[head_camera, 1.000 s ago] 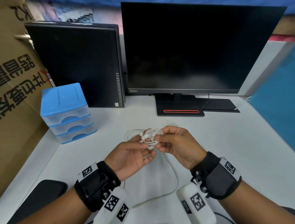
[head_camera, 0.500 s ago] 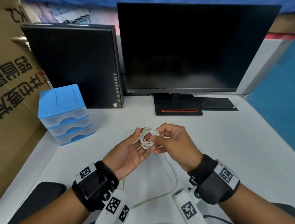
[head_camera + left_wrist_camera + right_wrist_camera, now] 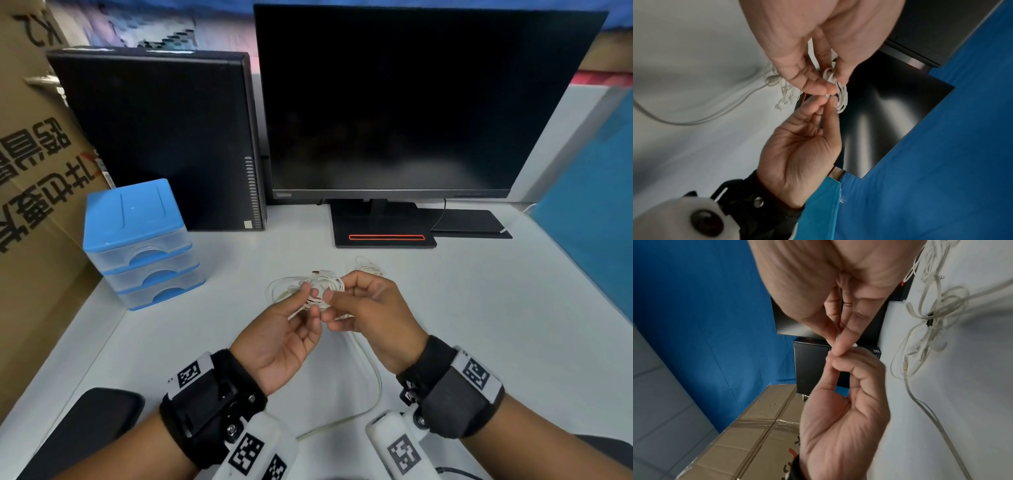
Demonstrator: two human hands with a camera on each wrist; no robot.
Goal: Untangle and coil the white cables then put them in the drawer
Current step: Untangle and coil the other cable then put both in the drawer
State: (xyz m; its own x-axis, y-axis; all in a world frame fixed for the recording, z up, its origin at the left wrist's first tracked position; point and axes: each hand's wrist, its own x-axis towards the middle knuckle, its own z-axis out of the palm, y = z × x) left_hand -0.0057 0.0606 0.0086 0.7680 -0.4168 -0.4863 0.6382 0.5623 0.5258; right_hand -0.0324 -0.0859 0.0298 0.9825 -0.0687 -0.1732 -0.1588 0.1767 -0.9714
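A small coil of thin white cable [image 3: 325,287] is held above the desk between both hands. My left hand [image 3: 310,301] pinches its left side with thumb and fingertips, palm up. My right hand [image 3: 334,301] pinches the right side. In the left wrist view the coil [image 3: 841,97] shows just past the touching fingertips. A thicker white cable [image 3: 375,377] trails from under the hands toward the desk's front edge. More loose white cable [image 3: 368,265] lies behind the right hand, with a jack plug [image 3: 904,365] among its loops. The blue three-drawer unit [image 3: 137,240] stands at the left, drawers closed.
A black computer case [image 3: 161,137] and a monitor [image 3: 411,102] on its stand [image 3: 385,236] fill the back of the white desk [image 3: 496,325]. A cardboard box [image 3: 30,171] leans at the left. A black pad [image 3: 85,421] lies at the front left corner.
The left fingers, stretched out half a second ago, have closed back onto the coil. Both hands stay together in the same spot over the desk.
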